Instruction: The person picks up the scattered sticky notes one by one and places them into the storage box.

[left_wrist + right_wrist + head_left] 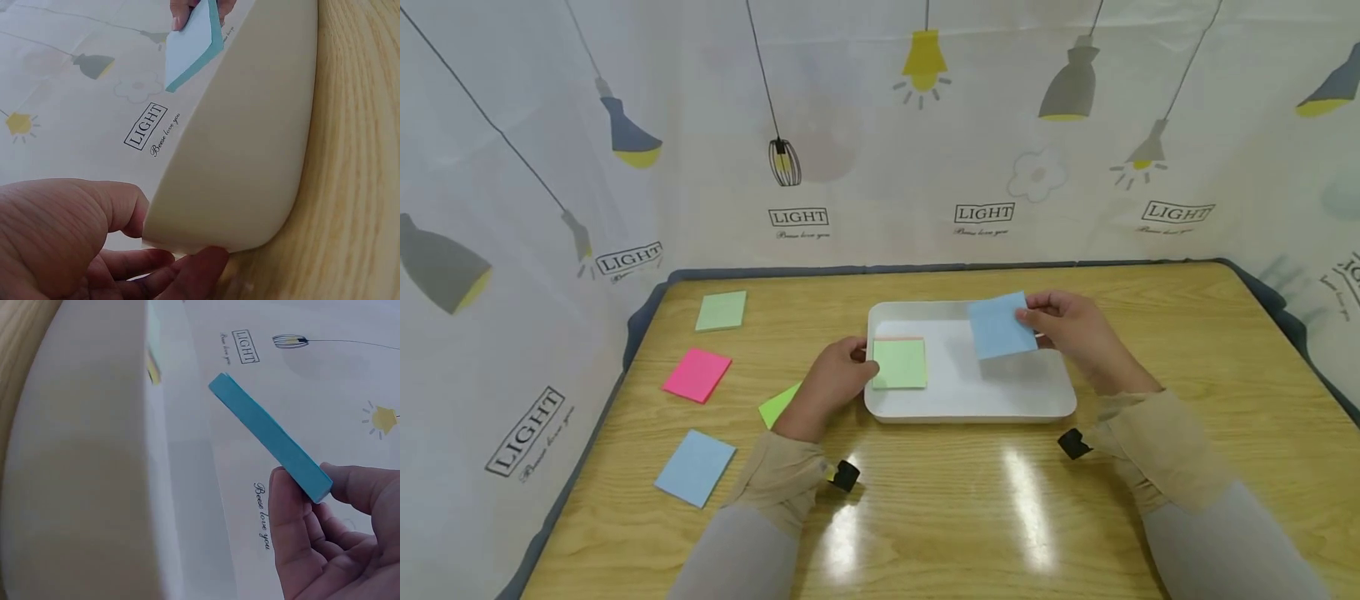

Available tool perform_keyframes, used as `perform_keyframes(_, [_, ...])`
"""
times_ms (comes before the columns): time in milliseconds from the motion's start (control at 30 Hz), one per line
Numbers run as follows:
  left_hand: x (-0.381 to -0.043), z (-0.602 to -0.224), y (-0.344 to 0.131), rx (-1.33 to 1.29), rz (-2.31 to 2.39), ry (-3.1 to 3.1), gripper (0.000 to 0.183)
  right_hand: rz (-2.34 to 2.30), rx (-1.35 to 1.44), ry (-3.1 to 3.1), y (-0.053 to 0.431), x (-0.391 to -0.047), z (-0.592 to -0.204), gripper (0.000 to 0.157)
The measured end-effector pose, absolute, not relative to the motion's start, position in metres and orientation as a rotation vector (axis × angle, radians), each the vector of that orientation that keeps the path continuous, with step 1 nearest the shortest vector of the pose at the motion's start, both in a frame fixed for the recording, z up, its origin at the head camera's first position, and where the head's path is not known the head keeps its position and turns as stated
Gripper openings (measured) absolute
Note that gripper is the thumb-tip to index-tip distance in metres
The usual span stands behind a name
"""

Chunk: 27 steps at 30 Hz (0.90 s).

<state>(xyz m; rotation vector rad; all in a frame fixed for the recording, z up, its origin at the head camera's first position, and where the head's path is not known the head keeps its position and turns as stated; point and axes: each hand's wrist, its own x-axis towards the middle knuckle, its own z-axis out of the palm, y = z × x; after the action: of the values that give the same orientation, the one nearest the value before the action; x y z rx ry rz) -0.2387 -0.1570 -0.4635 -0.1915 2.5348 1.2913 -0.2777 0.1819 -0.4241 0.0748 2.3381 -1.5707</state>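
Note:
A white rectangular tray (955, 375) lies on the table, with a light green sticky note pad (900, 365) in its left end. An orange-pink edge peeks out behind that pad. My left hand (835, 379) grips the tray's left end, thumb at the rim and fingers along the outside wall (244, 144). Over the tray's right part, my right hand (1075, 333) pinches a blue sticky note pad (1000, 327) by its right edge between thumb and fingers. The right wrist view shows this pad's thick side (272, 434) tilted, raised above the tray.
Left of the tray lie a pale green pad (721, 311), a pink pad (697, 375) and another blue pad (696, 468). A bright green pad (777, 406) is partly hidden behind my left forearm. A lamp-printed cloth (880, 167) stands behind the wooden table (940, 517).

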Motion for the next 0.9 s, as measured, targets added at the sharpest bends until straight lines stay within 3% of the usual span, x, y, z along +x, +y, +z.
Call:
perform_keyframes(500, [-0.237,-0.466,-0.162,-0.167,1.287,2.568,0.052,-1.695,0.093,2.177,0.143,-0.272,-0.443,0.05])
perform_keyframes(900, [-0.237,-0.469,-0.156,-0.172,1.296,2.552,0.051,-1.573,0.113,2.185,0.142,-0.274,-0.471,0.051])
